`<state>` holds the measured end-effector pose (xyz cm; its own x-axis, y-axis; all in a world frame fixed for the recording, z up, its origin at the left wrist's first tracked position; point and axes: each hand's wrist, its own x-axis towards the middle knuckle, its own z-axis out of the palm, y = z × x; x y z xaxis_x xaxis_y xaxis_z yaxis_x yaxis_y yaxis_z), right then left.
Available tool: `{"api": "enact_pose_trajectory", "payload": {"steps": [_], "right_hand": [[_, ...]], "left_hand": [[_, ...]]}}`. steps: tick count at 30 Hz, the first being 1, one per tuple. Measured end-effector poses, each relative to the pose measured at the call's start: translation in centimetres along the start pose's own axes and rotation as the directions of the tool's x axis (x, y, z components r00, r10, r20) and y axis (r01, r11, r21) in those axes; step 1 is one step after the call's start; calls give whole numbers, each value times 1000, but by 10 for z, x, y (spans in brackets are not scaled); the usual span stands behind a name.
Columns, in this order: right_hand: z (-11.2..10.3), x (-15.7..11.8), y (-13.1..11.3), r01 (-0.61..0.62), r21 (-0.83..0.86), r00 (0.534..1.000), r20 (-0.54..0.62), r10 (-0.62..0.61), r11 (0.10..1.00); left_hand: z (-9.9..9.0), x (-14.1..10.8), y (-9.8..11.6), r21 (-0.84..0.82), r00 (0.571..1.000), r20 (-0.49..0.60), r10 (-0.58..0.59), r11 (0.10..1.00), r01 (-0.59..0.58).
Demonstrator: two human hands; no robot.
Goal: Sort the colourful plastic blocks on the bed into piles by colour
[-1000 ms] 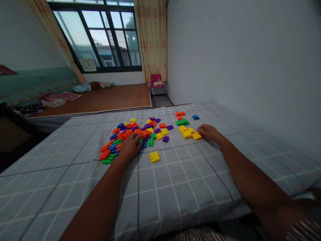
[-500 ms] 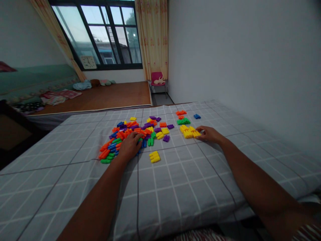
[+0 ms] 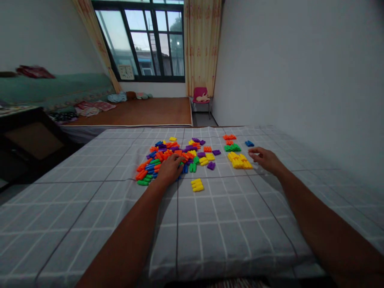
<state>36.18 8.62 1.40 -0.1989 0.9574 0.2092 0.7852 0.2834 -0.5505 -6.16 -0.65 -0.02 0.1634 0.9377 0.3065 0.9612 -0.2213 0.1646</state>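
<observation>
On the grey checked cloth lies a loose pile of orange, blue, green, purple and yellow plastic building pieces. My left hand rests on the pile's near right side, fingers reaching over the pieces, gripping none that I can see. To the right is a cluster of yellow pieces. My right hand hovers just beside it, fingers apart and holding nothing. Behind that cluster are green pieces and orange pieces, with a blue piece near my right fingertips. A yellow piece group lies nearer to me.
Several scattered purple, yellow and green pieces lie between the pile and the yellow cluster. A white wall runs along the right. Farther back are a brown mat bed, a pink chair and a window; a dark cabinet stands left.
My right hand has let go of the yellow cluster and drawn slightly away from it. My left hand stays on the pile. The view has turned a little to the left.
</observation>
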Motion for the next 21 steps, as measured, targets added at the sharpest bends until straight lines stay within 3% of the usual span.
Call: {"api": "enact_pose_trajectory", "payload": {"steps": [2,4,6,11,16,21], "right_hand": [[9,5,-32,167,5,983,76,-167,986],[24,13,-67,330,-12,924,208,-321,944],[41,27,-100,424,-42,871,294,-394,905],[93,78,-162,476,-76,848,305,-434,876],[151,128,-216,482,-87,853,271,-445,872],[192,177,-257,510,-121,836,304,-457,852]], "left_hand": [[0,0,0,1,1000,2,-3,1000,3],[-1,0,1,-3,1000,2,-5,1000,5],[-2,-1,2,-13,1000,4,-9,1000,9],[-9,-4,5,0,997,18,-78,997,78],[-7,-4,2,85,986,-58,-158,983,162],[-4,-5,-1,77,985,-21,-171,982,172]]}}
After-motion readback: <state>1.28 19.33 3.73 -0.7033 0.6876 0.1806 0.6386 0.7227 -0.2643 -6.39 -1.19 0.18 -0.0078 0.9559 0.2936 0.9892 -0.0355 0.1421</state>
